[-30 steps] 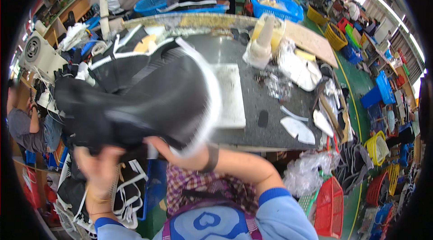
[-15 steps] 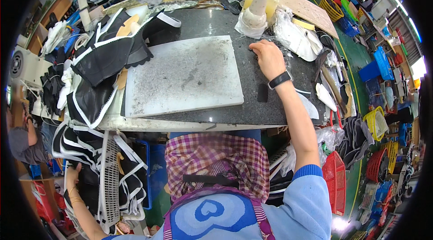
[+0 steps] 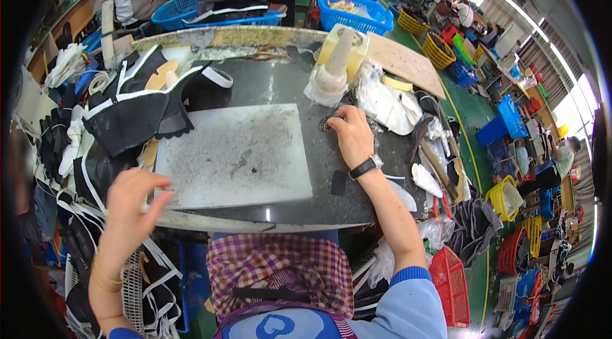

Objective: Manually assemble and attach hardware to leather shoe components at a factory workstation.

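My left hand [image 3: 137, 202] is raised at the near left corner of the white board [image 3: 233, 154], a little blurred. Its thumb and fingers are apart, with nothing between them. On the dark stone tabletop [image 3: 280, 84], right of the board, my right hand [image 3: 354, 138] has its fingertips pinched together over small dark bits; what they hold, if anything, is too small to name. Black pieces with white zigzag edging [image 3: 124, 119] lie folded on the board's left side. Just beyond my right hand stands a pale cone [image 3: 341, 52] with a wrapped base.
A yellowish container [image 3: 357, 49] stands behind the cone. White sheets and plastic [image 3: 389, 106], along with a hammer-like tool [image 3: 437, 163], lie at the right. Below the left edge is a white basket [image 3: 132, 281] of black pieces; a red basket [image 3: 449, 285] sits lower right. People work farther back.
My left hand has come up from the black pieces beside the white basket to the board's near left corner. My right hand stays pinched on the tabletop. The view has tilted up.
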A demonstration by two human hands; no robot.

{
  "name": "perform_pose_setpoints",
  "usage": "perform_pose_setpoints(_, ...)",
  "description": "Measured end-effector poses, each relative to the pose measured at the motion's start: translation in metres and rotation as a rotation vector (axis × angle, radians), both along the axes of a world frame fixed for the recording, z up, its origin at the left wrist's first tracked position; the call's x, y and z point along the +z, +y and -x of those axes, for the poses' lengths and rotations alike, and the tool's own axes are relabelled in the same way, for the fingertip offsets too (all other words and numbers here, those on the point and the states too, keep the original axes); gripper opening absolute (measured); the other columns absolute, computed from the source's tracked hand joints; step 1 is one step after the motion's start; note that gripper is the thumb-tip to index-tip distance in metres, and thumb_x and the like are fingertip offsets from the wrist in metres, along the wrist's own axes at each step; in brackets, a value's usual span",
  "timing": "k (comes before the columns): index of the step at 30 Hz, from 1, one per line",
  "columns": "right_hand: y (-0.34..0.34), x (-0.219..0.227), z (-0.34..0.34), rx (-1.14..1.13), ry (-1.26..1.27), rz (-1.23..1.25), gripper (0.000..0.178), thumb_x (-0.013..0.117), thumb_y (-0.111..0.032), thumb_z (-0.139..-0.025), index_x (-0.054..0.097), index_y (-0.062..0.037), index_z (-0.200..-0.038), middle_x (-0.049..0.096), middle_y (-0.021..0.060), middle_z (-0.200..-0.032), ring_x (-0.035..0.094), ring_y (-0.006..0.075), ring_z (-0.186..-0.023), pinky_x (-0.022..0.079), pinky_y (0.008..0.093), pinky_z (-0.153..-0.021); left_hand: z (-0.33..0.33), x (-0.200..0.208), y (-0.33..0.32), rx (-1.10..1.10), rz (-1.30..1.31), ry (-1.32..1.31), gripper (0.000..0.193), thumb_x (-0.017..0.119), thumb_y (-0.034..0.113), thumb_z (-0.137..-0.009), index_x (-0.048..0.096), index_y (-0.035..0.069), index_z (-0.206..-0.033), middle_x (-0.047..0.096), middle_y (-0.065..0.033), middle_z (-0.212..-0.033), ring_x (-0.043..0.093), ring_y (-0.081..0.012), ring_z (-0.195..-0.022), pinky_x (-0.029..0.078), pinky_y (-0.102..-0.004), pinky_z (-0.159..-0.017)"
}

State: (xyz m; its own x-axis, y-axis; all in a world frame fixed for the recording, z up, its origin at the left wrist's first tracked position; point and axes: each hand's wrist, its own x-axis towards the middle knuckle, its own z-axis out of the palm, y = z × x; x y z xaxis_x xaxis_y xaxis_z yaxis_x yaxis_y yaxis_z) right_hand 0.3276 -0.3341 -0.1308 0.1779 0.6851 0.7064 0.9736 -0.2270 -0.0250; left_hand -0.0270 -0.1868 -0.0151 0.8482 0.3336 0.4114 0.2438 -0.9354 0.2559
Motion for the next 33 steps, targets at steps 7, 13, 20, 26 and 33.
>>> perform_pose_setpoints(7,-0.017,0.056,0.106,0.566,1.172,-0.14,0.011,0.058,0.003,-0.075,0.056,-0.0011,-0.084,0.056,0.0013,-0.08,0.054,0.0071,-0.072,0.044,0.02,-0.064,-0.087,-0.041,-0.051,-0.203,0.583,-0.259,0.011,0.058,0.005,-0.079,0.06,-0.001,-0.087,0.061,-0.0095,-0.075,0.059,-0.0183,-0.071,0.046,-0.027,-0.063)
perform_pose_setpoints(13,-0.028,0.066,0.137,0.663,1.05,-0.013,0.014,0.059,0.0,-0.077,0.053,-0.0016,-0.089,0.055,0.0063,-0.078,0.057,0.0138,-0.07,0.045,0.0235,-0.066,-0.073,-0.045,-0.06,-0.184,1.177,-0.198,0.013,0.058,0.004,-0.08,0.06,-0.004,-0.09,0.064,-0.0068,-0.075,0.059,-0.0094,-0.067,0.048,-0.0219,-0.062)
perform_pose_setpoints(20,-0.033,0.058,0.156,0.741,1.513,0.056,0.013,0.057,-0.001,-0.078,0.053,-0.0007,-0.091,0.057,0.0082,-0.081,0.059,0.0168,-0.071,0.046,0.0253,-0.063,-0.045,-0.037,-0.068,-0.2,0.793,-0.241,0.011,0.061,0.0,-0.072,0.062,-0.001,-0.083,0.063,-0.0073,-0.072,0.061,-0.0154,-0.064,0.048,-0.0243,-0.058)
perform_pose_setpoints(26,-0.025,0.058,0.152,1.235,1.079,0.305,0.017,0.057,0.007,-0.072,0.057,-0.0015,-0.087,0.056,0.0079,-0.082,0.058,0.0184,-0.072,0.045,0.0261,-0.063,-0.028,-0.009,-0.052,-0.658,0.492,0.095,0.018,0.062,-0.002,-0.063,0.061,0.006,-0.079,0.061,-0.0047,-0.075,0.058,-0.0203,-0.066,0.047,-0.0291,-0.058)
perform_pose_setpoints(33,-0.023,0.067,0.158,1.033,0.846,0.295,0.016,0.056,-0.002,-0.074,0.055,-0.0029,-0.09,0.056,0.0067,-0.085,0.057,0.0232,-0.071,0.046,0.0283,-0.06,-0.023,-0.011,-0.058,-0.411,0.524,-0.035,0.018,0.064,-0.002,-0.065,0.062,0.004,-0.081,0.062,-0.0065,-0.079,0.059,-0.0207,-0.068,0.047,-0.0275,-0.058)
